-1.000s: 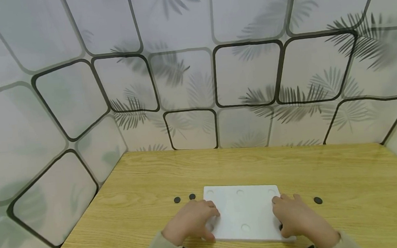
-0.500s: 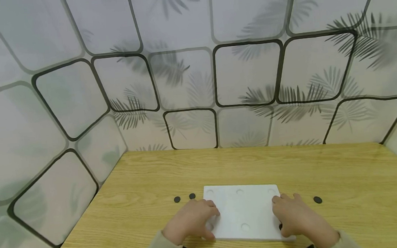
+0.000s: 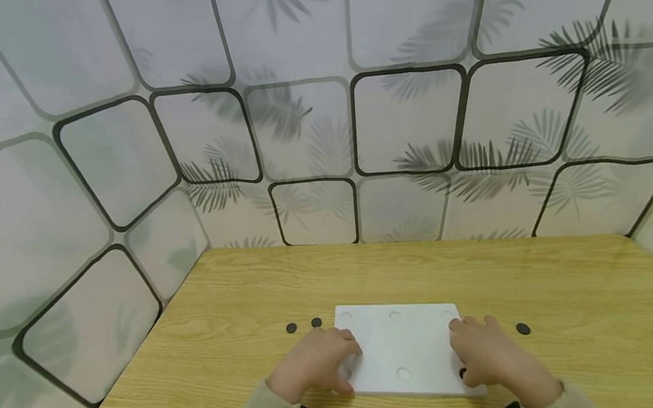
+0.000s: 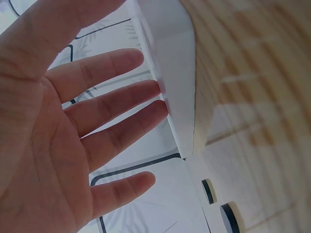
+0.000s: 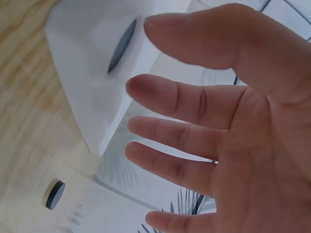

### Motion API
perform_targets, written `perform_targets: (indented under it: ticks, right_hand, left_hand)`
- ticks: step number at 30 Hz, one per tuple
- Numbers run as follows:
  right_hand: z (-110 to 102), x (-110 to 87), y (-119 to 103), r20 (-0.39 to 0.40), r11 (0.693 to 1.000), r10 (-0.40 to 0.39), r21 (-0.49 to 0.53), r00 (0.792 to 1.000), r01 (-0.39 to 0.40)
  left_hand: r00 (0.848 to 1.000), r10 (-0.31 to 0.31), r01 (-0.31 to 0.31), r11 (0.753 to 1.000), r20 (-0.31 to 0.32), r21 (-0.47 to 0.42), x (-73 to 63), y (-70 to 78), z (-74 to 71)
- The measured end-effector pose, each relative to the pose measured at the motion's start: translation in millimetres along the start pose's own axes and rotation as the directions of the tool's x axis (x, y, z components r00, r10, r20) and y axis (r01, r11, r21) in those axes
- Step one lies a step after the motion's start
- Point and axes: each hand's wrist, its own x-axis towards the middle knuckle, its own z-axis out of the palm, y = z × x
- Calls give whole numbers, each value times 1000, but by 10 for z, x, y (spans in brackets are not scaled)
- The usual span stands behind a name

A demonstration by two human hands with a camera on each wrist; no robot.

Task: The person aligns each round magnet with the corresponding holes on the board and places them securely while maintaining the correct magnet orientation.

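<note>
A white rectangular board with shallow round recesses lies flat in the head view. My left hand is at its left side, and in the left wrist view the extended fingers rest on the board's edge. At the right side is my right hand. Its thumb tip lies close beside a black disc in the board's near right part, partly hidden by that hand in the head view. Whether the thumb touches the disc I cannot tell. The other right fingers are spread and fairly straight, holding nothing.
Two black discs, a left one and a right one, lie beyond my left hand. Another black disc lies right of the board. The wooden table meets a patterned backdrop at the back and left.
My right hand has shifted very slightly to the right, away from the board's middle. The left hand, board and loose discs look the same.
</note>
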Motion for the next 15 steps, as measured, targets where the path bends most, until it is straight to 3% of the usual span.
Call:
perform_targets:
  ticks: [7,15]
  right_hand:
    - [-8,-12,43,-70,999,-29,15,997,30]
    - [-57,-18,61,-85,998,-28,52,996,32]
  left_hand:
    - [1000,10,-10,1000,-8,13,4,-7,10]
    - [1000,5,-5,1000,-5,18,4,-8,10]
